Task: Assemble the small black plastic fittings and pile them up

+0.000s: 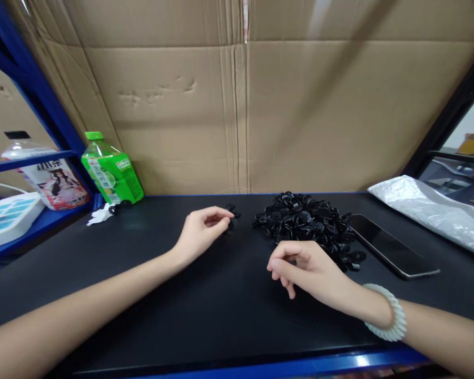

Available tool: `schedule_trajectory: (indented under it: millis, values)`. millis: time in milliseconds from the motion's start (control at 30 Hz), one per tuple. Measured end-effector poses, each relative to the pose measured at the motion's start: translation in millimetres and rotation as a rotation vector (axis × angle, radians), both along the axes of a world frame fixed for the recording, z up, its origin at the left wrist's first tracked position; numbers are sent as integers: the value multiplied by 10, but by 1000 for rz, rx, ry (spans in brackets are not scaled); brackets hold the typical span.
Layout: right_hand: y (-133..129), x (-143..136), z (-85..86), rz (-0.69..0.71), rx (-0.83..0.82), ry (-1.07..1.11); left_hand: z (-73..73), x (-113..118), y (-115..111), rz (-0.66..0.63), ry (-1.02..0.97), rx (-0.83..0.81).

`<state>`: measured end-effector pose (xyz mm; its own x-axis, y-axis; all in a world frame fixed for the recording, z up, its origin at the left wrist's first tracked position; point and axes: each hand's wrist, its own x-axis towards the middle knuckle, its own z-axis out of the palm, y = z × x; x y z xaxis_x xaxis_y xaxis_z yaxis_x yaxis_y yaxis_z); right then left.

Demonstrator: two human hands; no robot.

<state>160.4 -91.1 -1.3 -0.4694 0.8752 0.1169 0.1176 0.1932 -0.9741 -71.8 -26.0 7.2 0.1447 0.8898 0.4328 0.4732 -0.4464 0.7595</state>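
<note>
My left hand point(203, 229) is out over the middle of the black tabletop, thumb and forefinger pinched on a small black round plastic piece point(233, 223). A few more black pieces point(230, 206) lie just beyond those fingertips. My right hand point(304, 268), with a pale coiled band at the wrist, hovers in front of a heap of black round plastic pieces point(300, 216). Its thumb and forefinger are pressed together and the other fingers curl; whatever may be between the tips is hidden.
A dark phone point(391, 245) lies right of the heap, beside a silvery plastic bag point(434, 210). At the back left stands a green bottle point(114, 173), with a crumpled white scrap point(100, 215) before it. Cardboard point(174, 116) walls the back; a blue frame point(43, 116) edges the left.
</note>
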Motion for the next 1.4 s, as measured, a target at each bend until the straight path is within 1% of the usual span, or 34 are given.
schedule_trajectory:
  millis: [100, 167, 233, 300, 333, 400, 433, 500, 533, 600, 667, 733, 900, 1100, 1167, 1233, 1300, 1367, 1400]
  values:
    - [-31, 6, 35, 8, 63, -56, -17, -156, 233, 82, 39, 91]
    - [-37, 25, 64, -2, 150, -116, -24, -201, 288, 123, 49, 148]
    - [-15, 77, 111, -38, 283, -172, -31, -193, 263, 146, 64, 192]
    - [50, 169, 182, -121, 427, -215, -43, -139, 178, 126, 83, 221]
    - [100, 230, 226, -178, 486, -230, -53, -100, 123, 93, 101, 234]
    - [232, 371, 318, -311, 564, -273, -79, -17, 4, -15, 154, 267]
    - [308, 447, 361, -352, 579, -306, -93, 21, -52, -81, 186, 285]
    - [458, 600, 431, -364, 600, -433, -118, 81, -143, -203, 246, 319]
    - [525, 675, 457, -376, 619, -493, -128, 99, -175, -246, 269, 340]
    - [630, 813, 496, -411, 677, -627, -139, 116, -209, -294, 299, 381]
    - [692, 932, 530, -425, 695, -754, -141, 118, -215, -303, 310, 401]
    - [719, 1027, 569, -430, 666, -846, -136, 114, -208, -299, 312, 389]
    - [733, 1145, 632, -425, 579, -930, -128, 113, -198, -287, 308, 369]
    - [754, 1136, 567, -444, 581, -948, -138, 109, -196, -293, 304, 359]
    - [724, 1112, 581, -474, 571, -900, -132, 108, -194, -297, 290, 355]
    - [660, 1053, 614, -492, 522, -755, -115, 112, -199, -300, 263, 339]
    - [565, 929, 633, -474, 446, -525, -90, 128, -216, -281, 202, 266]
    - [447, 737, 605, -399, 357, -263, -67, 156, -249, -262, 73, 87]
    - [383, 625, 569, -326, 298, -168, -59, 174, -270, -265, -13, -29]
